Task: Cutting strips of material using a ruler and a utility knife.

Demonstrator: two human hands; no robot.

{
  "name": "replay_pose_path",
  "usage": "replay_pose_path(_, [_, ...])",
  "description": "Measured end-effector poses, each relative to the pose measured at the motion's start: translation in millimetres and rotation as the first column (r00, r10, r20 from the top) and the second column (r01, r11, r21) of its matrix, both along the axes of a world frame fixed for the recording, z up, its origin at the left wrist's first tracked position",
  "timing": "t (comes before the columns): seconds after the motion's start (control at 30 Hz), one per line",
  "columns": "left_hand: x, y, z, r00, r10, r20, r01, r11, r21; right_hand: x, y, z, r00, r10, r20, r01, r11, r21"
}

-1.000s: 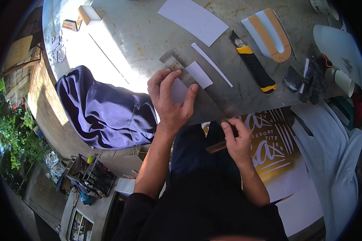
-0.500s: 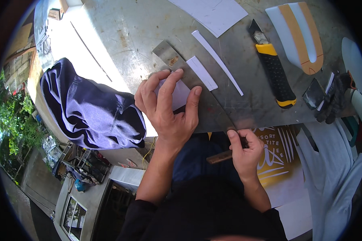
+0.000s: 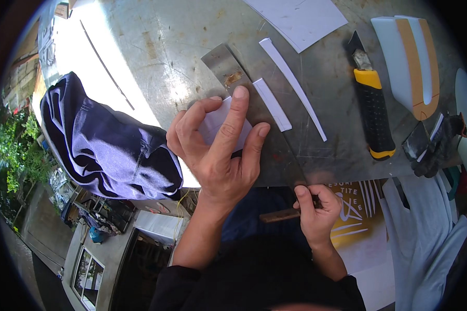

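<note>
At the left a dark blue cloth (image 3: pixel 104 140) is lying bunched on the metal table (image 3: pixel 163 46). My left hand (image 3: pixel 218 155) isn't clenching anything; its fingers are spreading, with index finger and thumb resting on a steel blade (image 3: pixel 275 150). The blade is looking flat, grey and worn, with a rusty patch towards its far end, and it's slanting from far left to near right across the table. White paper (image 3: pixel 272 105) is showing on both sides of it; past the right edge the band is looking narrower than a second ago. Farther right, a slim white strip (image 3: pixel 294 88) is lying apart. My right hand (image 3: pixel 319 210) is pinching the blade's near end, a brown bar (image 3: pixel 279 215) jutting out to its left. Beyond, a gold-and-white sheet (image 3: pixel 368 223) is bearing pale lettering, and a yellow-and-black cutter (image 3: pixel 373 103) is lying untouched.
</note>
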State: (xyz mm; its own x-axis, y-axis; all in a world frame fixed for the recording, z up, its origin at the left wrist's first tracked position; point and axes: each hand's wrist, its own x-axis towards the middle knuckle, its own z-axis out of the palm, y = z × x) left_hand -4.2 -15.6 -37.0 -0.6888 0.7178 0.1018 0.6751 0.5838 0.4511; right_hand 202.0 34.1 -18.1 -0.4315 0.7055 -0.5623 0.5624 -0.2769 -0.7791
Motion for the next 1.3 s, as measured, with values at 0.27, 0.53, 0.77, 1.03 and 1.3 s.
replay_pose_path(0.27, [3, -2, -4, 1.000, 0.019, 0.000, -0.019, 0.999, 0.032, 5, 0, 0, 0.999, 0.027, 0.018, -0.028, 0.999, 0.034])
replay_pose_path(0.53, [2, -2, -4, 1.000, 0.024, 0.004, -0.024, 0.999, 0.044, 5, 4, -1, 0.999, 0.020, 0.037, -0.021, 0.999, 0.028])
replay_pose_path(0.77, [3, 2, 1, 1.000, 0.014, 0.020, -0.014, 1.000, 0.002, 1, 6, 0, 0.999, 0.004, 0.050, -0.006, 0.999, 0.043])
replay_pose_path(1.03, [5, 0, -5, 1.000, 0.001, 0.016, -0.001, 1.000, 0.028, 3, 4, -1, 0.999, -0.026, 0.043, 0.025, 0.999, 0.029])
replay_pose_path(1.3, [4, 4, 5, 1.000, -0.022, 0.013, 0.023, 0.997, -0.067, 2, 2, -2, 0.999, -0.048, 0.015, 0.047, 0.998, 0.048])
